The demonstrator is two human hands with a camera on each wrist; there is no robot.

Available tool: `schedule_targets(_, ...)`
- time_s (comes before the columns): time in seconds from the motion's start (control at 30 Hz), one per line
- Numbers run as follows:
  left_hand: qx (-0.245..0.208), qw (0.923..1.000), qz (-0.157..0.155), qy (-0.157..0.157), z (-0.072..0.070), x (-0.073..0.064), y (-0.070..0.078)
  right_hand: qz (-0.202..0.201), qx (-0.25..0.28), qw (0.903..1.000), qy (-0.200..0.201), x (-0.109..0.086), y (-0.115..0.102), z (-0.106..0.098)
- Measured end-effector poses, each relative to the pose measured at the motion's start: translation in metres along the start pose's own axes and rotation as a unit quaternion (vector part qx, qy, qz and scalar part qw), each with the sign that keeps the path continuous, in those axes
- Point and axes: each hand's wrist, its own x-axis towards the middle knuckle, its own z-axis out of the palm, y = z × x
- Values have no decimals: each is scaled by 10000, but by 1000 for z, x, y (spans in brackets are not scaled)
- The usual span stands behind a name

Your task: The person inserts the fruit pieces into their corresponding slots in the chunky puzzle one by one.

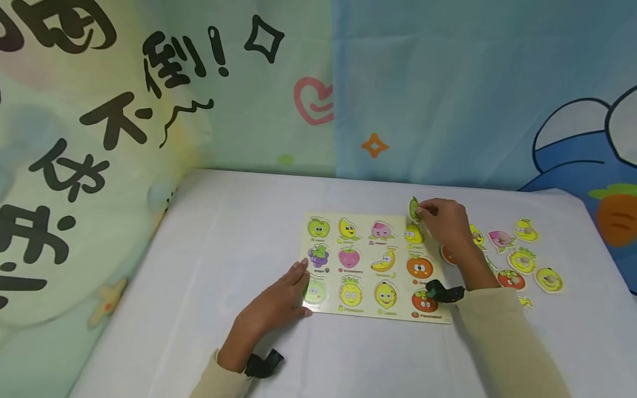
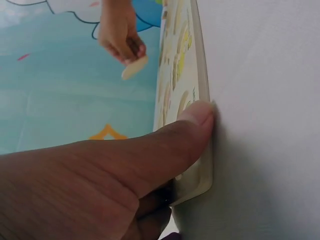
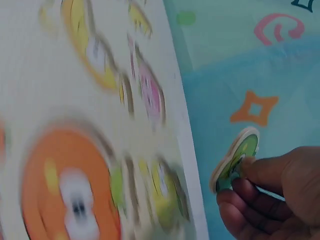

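Pinched green piece (image 1: 413,209) in right hand (image 1: 446,225), lengthwise twelve-to-six, at one o'clock on board (image 1: 368,288); rested left hand (image 1: 272,301), unclenched, against eight o'clock edge.

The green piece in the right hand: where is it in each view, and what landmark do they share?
Head: green piece, right of centre, near the board's far edge, in the right hand.
Left wrist: green piece, upper left, pale side showing.
Right wrist: green piece, lower right, partly edge-on.
Shared landmark: orange star on the backdrop, partly hidden in the left wrist view.
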Motion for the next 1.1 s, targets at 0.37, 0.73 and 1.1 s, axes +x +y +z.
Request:
schedule_targets(0.37,-183,9998,-8,62,11,-1,-1,-233,847,9957,-290,2,-23,40)
schedule_targets(0.73,-104,9997,5,206,3,-4,-2,-63,1218,9905,-631,6,-59,72)
schedule_targets(1.1,-79,9994,207,252,1,-3,-2,-280,1173,9854,-1203,8,-95,109)
